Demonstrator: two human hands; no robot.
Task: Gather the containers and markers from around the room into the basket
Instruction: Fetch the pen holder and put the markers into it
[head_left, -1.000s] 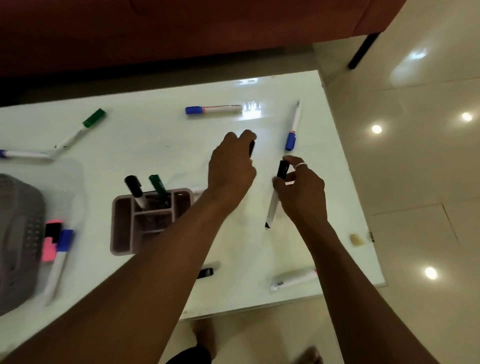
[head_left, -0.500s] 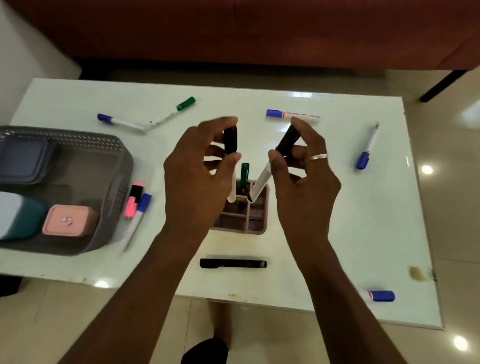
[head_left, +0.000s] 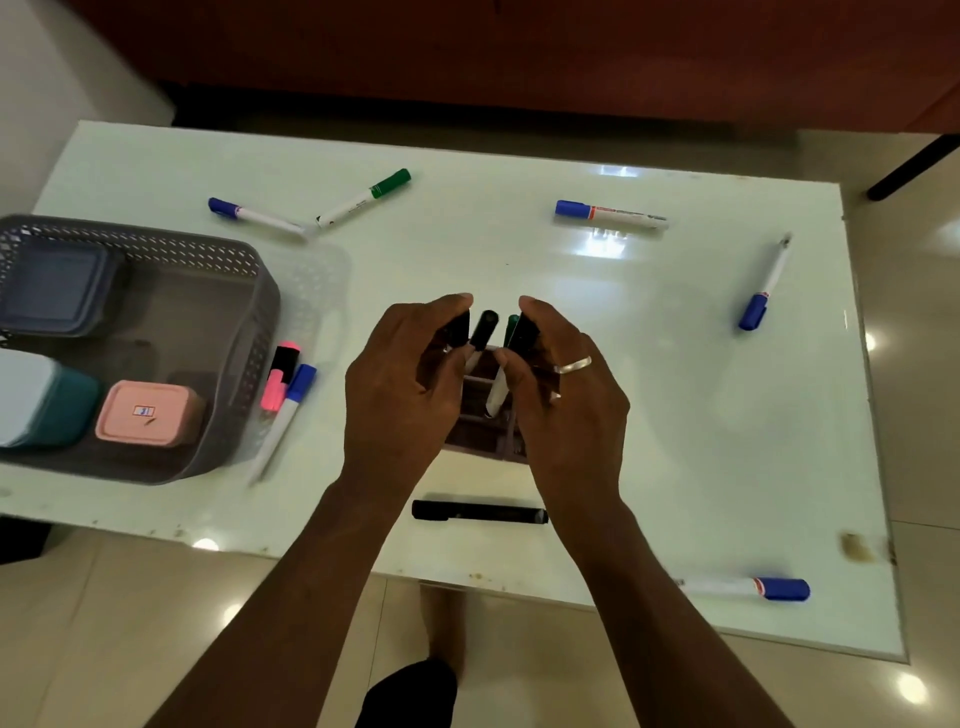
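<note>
Left hand pinches a black-capped marker, and right hand grips a white marker with black cap, tip down. Both sit over the divided pen holder at table center. Gray basket lies at 9 o'clock, well apart from both hands.

2 bare forearms show, with no sleeves and no watch or wristband on either wrist. The left hand carries no jewellery. The right hand wears 1 plain silver band on a finger. Below the near counter edge, a dark garment and a bare foot are visible.
</note>
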